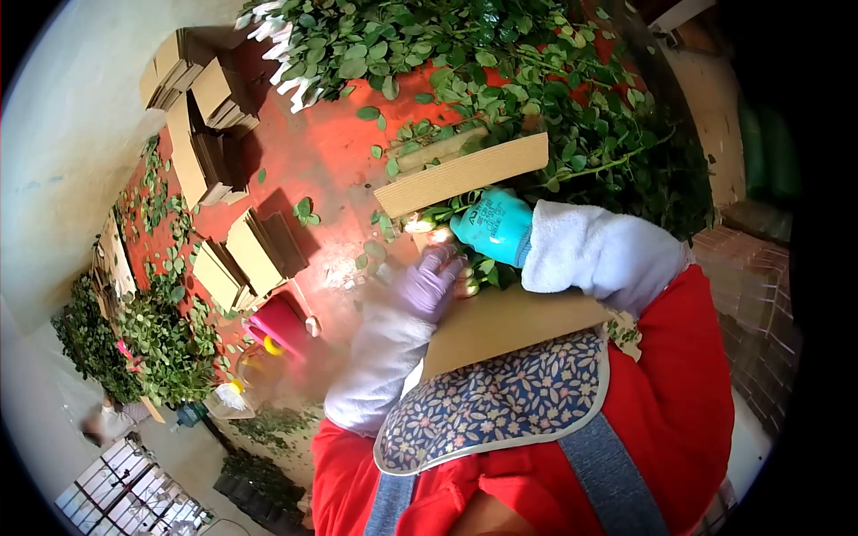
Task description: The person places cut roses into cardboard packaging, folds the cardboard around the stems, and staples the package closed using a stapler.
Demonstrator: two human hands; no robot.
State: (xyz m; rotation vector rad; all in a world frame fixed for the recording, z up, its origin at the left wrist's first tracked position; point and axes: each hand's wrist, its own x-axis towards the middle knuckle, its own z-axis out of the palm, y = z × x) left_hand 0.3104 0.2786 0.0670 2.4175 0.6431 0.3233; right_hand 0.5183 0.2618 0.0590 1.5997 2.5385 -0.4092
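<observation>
Nearest you, a floral bib (pixel 496 397) covers your chest, and a flat cardboard sheet (pixel 514 323) lies against its upper edge. Just beyond that sheet, your left hand (pixel 433 284), in a purple glove, bends its fingers over small pale shapes too glare-washed to make out; you cannot tell whether it grips them. Your right hand (pixel 493 227), in a teal glove, is curled with its back to the camera, its fingertips hidden, so what it pinches, if anything, cannot be told. Leafy stems (pixel 494 273) show between your two hands and the sheet. Past your right hand, a corrugated cardboard strip (pixel 465 173) slants above the red surface (pixel 335 152). Off to the left, a pink object (pixel 279 323) sits beside stacks of folded cardboard (pixel 255 255). Beyond the strip, a thick heap of greenery (pixel 375 45) spreads across the far side, and a window (pixel 130 491) shows at lower left.
</observation>
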